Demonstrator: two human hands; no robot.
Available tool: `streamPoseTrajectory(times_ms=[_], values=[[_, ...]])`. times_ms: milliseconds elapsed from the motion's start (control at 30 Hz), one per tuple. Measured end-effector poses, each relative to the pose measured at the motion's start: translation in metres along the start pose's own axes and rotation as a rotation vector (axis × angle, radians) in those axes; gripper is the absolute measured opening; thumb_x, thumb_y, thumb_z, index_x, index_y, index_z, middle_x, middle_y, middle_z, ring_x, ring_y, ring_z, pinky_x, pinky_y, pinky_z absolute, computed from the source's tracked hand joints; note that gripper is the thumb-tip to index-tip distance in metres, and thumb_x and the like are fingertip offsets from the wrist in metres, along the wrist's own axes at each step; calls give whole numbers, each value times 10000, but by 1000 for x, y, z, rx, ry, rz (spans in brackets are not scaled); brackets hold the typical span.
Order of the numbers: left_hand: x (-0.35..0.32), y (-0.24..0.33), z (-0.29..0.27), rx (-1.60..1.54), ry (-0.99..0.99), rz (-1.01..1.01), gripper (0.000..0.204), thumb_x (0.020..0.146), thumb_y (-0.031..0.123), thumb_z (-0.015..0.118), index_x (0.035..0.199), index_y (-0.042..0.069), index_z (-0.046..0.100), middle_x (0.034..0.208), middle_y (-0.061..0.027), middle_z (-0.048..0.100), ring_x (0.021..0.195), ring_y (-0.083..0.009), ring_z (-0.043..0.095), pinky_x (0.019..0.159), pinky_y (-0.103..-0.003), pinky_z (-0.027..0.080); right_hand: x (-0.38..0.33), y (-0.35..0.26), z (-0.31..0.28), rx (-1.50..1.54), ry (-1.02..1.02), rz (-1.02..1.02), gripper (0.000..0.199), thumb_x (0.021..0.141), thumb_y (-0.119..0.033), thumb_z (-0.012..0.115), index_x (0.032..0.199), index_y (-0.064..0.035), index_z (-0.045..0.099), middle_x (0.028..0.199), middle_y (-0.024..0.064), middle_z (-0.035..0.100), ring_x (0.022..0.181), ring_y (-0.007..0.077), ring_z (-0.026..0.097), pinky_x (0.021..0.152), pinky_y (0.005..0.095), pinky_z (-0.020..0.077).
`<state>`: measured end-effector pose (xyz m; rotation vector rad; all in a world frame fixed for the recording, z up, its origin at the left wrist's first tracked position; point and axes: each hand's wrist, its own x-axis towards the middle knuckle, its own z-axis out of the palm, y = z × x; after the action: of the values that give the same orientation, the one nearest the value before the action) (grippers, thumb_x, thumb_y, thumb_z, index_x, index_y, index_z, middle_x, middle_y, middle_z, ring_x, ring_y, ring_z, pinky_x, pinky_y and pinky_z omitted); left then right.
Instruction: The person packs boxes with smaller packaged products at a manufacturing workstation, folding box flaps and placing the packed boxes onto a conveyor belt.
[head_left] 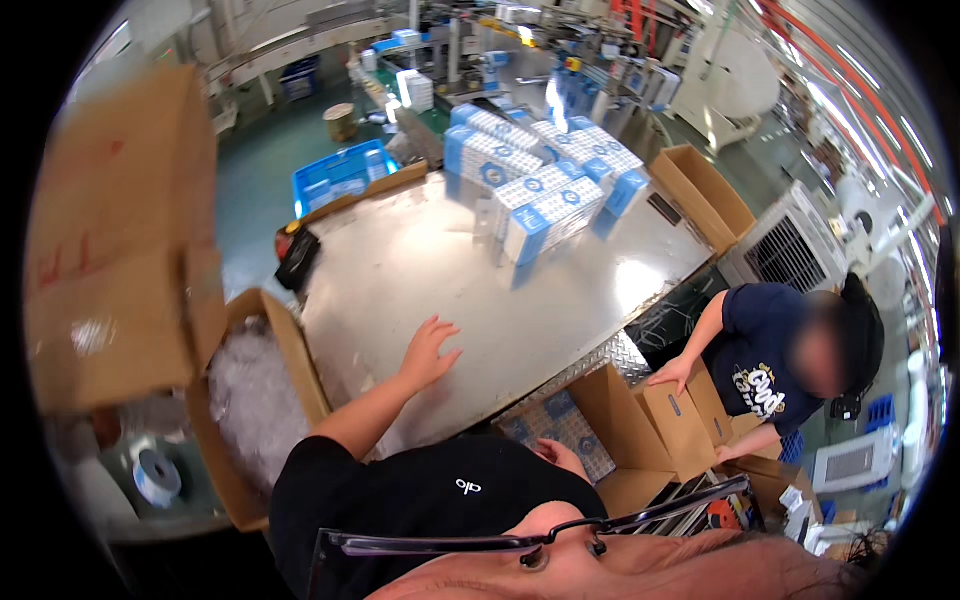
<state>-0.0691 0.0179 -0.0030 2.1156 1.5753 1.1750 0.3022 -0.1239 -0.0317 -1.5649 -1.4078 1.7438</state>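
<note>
My left hand [430,355] reaches over the metal tabletop [400,270] with its fingers spread and nothing in them. To the right, my right hand [563,458] is beside an open cardboard box [625,425], close to the blue-and-white patterned packs [570,430] inside it. My body partly covers that hand, and how its fingers are set is unclear. At the table's far side stand several blue-and-white packs [555,215] in a cluster, out of reach of either hand.
A co-worker [770,340] at the right has both hands on the box's flaps. A carton of clear plastic bags [255,390] stands left, near a large brown carton [125,250]. A black tape dispenser [297,258] lies at the table's left edge; beyond it is a blue crate [345,178].
</note>
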Motion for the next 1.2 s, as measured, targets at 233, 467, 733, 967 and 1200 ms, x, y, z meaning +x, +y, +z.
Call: streamPoseTrajectory(times_ms=[233,467,733,967,1200], values=[[308,-83,92,76,72,108,539,785,371,788,1182,49,618,1169,-174,623,1148,-365,566,975,-432,465,34,-63,-8,-16,410,-89,388,909,-188,704,1234,1,604,1068,111,713,975,171,682,855,302,536],[458,-118,178,109,-555,-212,1401,478,661,871,1515,-22,221,1273,-197,599,1158,-356,605,988,-408,475,88,-160,-26,-169,588,-142,289,898,-174,701,1129,-5,660,1062,115,715,972,183,685,865,309,528],[375,-76,136,87,-792,-20,1241,591,570,866,1549,89,240,1384,-245,519,1250,-390,537,1053,-454,423,245,-233,-62,-430,709,-261,662,835,-307,760,1415,-133,491,1555,174,298,1323,372,433,967,404,466],[480,-208,65,722,-281,98,1164,618,429,882,1541,95,257,1568,-253,236,1456,-445,214,1198,-523,175,311,-254,-27,-1000,689,52,747,814,-651,631,1454,-297,477,1629,124,163,1371,471,282,1146,495,268],[509,-223,58,538,-588,84,856,506,464,867,1178,23,572,1157,-203,597,1113,-381,592,939,-429,499,316,-250,-34,-1000,680,-38,744,833,-702,560,1457,-306,477,1614,145,202,1440,337,266,1160,550,159]])
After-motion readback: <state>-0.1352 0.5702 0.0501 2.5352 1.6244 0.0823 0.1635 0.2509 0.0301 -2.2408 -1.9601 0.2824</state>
